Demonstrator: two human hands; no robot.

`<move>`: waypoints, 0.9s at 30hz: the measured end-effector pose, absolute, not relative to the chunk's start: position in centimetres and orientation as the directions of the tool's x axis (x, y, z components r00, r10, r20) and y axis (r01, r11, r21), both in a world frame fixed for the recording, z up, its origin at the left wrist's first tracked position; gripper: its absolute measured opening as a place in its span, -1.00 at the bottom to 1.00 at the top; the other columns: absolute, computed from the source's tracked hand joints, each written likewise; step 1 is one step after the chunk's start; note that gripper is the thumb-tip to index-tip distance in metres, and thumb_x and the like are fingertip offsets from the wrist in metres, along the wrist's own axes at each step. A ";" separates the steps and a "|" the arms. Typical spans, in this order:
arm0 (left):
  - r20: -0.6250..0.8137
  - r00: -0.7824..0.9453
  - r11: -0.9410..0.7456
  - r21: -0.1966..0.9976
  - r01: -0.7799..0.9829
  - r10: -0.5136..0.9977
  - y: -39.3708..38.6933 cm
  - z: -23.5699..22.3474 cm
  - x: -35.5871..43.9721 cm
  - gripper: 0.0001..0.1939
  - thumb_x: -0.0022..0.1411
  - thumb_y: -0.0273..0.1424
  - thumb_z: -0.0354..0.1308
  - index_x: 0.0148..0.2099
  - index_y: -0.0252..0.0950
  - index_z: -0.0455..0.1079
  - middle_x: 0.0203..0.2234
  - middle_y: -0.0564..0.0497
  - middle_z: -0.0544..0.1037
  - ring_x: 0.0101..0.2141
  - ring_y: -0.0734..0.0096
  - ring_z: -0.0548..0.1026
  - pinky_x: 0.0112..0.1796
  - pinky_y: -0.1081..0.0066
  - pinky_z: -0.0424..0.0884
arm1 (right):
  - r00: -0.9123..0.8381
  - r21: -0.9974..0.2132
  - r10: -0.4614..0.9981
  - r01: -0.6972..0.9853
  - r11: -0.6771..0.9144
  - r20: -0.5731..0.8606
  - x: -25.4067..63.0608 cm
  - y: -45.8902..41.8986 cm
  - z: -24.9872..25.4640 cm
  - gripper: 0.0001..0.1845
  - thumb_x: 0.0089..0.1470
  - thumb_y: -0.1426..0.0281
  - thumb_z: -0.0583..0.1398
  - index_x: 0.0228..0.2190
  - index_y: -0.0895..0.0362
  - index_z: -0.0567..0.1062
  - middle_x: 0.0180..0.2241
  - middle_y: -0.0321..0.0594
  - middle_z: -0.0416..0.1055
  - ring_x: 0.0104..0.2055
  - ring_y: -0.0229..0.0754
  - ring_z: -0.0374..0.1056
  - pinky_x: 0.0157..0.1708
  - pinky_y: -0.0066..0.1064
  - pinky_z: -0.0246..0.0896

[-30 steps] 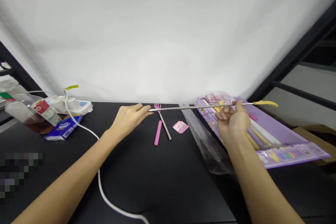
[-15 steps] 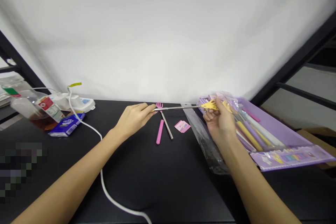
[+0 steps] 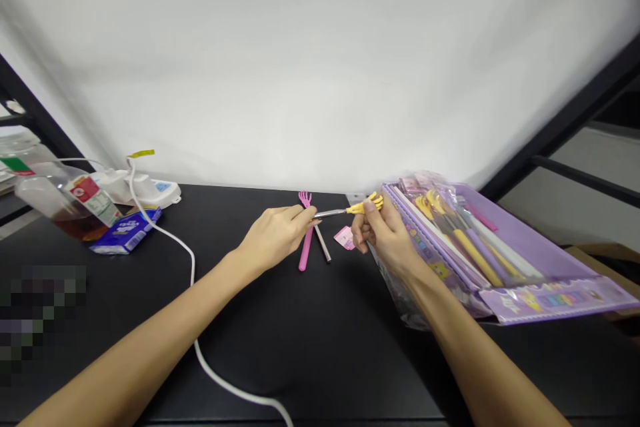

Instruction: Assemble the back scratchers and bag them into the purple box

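Observation:
My left hand [image 3: 279, 233] pinches the near end of a short metal rod [image 3: 331, 213]. My right hand [image 3: 383, 235] is closed on the rod's other end, just under its yellow claw head [image 3: 367, 204]. The rod is held level a little above the black table [image 3: 300, 333], and only a short length shows between my hands. Right under it lies a pink claw-headed scratcher [image 3: 306, 232] with a pink handle and a metal shaft. A small pink tag [image 3: 344, 238] lies beside my right hand.
A purple box [image 3: 545, 260] with several yellow and white scratchers stands at the right, a clear plastic bag [image 3: 400, 293] beside it. At the left are a bottle [image 3: 55, 203], a blue packet [image 3: 125, 232], a white power strip [image 3: 145, 190] and its white cable [image 3: 210, 367].
The rod has shortened from a long stretch to a stub. My right hand slid left from the purple box toward my left hand, bringing the yellow claw head with it.

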State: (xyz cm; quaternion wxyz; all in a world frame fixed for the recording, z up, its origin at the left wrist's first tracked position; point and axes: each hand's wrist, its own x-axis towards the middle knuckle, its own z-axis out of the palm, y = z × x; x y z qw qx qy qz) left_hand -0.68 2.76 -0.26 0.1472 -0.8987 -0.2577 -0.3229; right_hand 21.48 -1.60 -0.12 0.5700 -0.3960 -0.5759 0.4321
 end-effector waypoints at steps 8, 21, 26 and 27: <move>0.207 0.750 -0.592 0.753 0.287 0.628 1.9 2.2 -1.4 -0.59 0.47 -0.21 -0.05 -0.25 -0.34 0.50 -0.59 0.03 0.46 -0.59 0.54 0.27 -0.53 0.49 0.16 | -0.219 -0.940 0.917 -0.006 0.341 0.334 22.3 -2.4 0.9 -0.71 0.36 0.13 0.07 -0.33 0.01 0.14 -0.57 -0.46 0.38 -0.61 -0.33 0.29 -0.58 -0.48 0.21; 0.033 0.525 -0.100 0.990 0.100 0.851 2.8 1.3 -1.0 -0.63 0.38 -0.23 0.07 0.11 -0.35 0.39 -0.53 0.03 0.50 -0.69 0.66 0.16 -0.63 0.55 0.08 | 0.278 -0.721 0.880 0.686 0.099 0.385 27.0 -1.3 1.5 -0.65 0.09 0.11 0.24 -0.17 0.08 0.48 -0.42 -0.22 0.55 -0.45 -0.16 0.42 -0.37 -0.30 0.31; 0.021 0.531 -0.105 0.986 0.127 0.847 2.7 0.8 -0.7 -0.62 0.39 -0.24 0.05 0.13 -0.34 0.38 -0.51 0.03 0.50 -0.70 0.66 0.17 -0.64 0.54 0.10 | 0.238 -0.355 0.962 0.918 -0.179 0.130 28.4 -1.0 0.0 -0.68 -0.08 0.36 0.30 -0.20 0.10 0.57 -0.33 -0.20 0.64 -0.23 -0.03 0.54 -0.27 -0.33 0.31; 0.017 0.548 -0.115 0.983 0.145 0.836 2.5 0.8 -0.6 -0.63 0.38 -0.26 0.06 0.13 -0.34 0.38 -0.50 0.03 0.51 -0.70 0.65 0.18 -0.63 0.54 0.11 | 0.245 -0.339 0.966 0.919 -0.203 0.083 28.4 -0.9 -0.2 -0.65 -0.09 0.39 0.29 -0.18 0.11 0.58 -0.32 -0.20 0.64 -0.23 -0.04 0.54 -0.30 -0.36 0.31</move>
